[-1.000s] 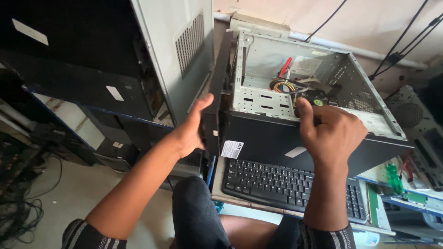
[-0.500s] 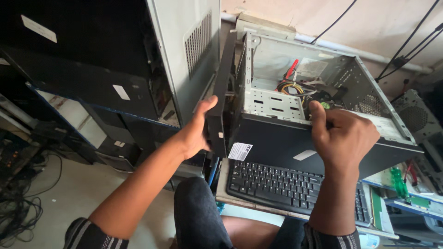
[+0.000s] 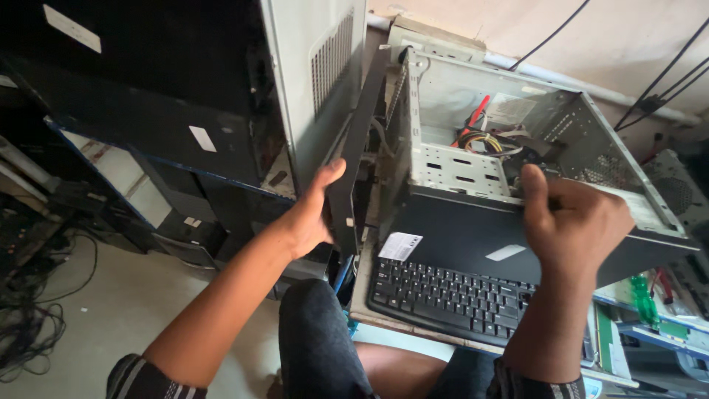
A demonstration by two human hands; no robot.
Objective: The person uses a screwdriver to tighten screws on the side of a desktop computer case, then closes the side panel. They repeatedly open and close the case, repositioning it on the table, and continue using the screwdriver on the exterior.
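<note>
Stacked dark computer towers (image 3: 148,111) fill the left of this cluttered workspace, with a tangle of cables (image 3: 29,325) on the pale floor below and black wires running down the beige wall behind. On the desk ahead lies an open computer case (image 3: 517,140), tipped on its side so that its bare metal inside faces up, with a bundle of red, yellow and black wires (image 3: 480,137) showing within. A black keyboard (image 3: 458,295) sits just in front of the case, and a green-handled screwdriver (image 3: 644,299) lies at the right edge of the desk.

The left hand (image 3: 314,210) is closed on the black front panel (image 3: 358,155) of the case, thumb up against its outer face, fingers hidden behind it. The panel stands angled away from the metal frame, with a gap showing between them at the top. The right hand (image 3: 572,218) is curled over the top edge of the case's dark side wall, thumb raised, pressing down on it; whether it pinches anything small cannot be told.

Compared with half a second ago, the front panel has swung further out from the frame, and the left hand has shifted lower along it. The right hand stays on the same edge.
</note>
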